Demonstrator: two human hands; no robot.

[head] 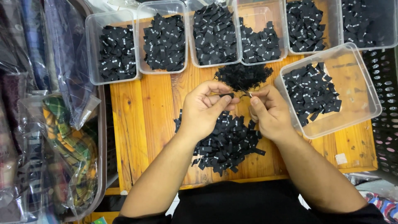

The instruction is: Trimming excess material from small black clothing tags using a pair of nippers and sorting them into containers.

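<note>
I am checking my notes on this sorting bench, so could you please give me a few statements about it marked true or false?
1. The left hand pinches a small black label between thumb and fingers. True.
2. The wooden table is bare under the hands. False: a loose pile of black labels lies under them.
3. The right hand rests inside the tilted plastic tub. False: it is beside the tub, over the table, close to the left hand.
4. A row of clear tubs filled with black labels stands along the far edge. True.
5. Folded cloth in clear bags lies at the left of the table. True.
</note>
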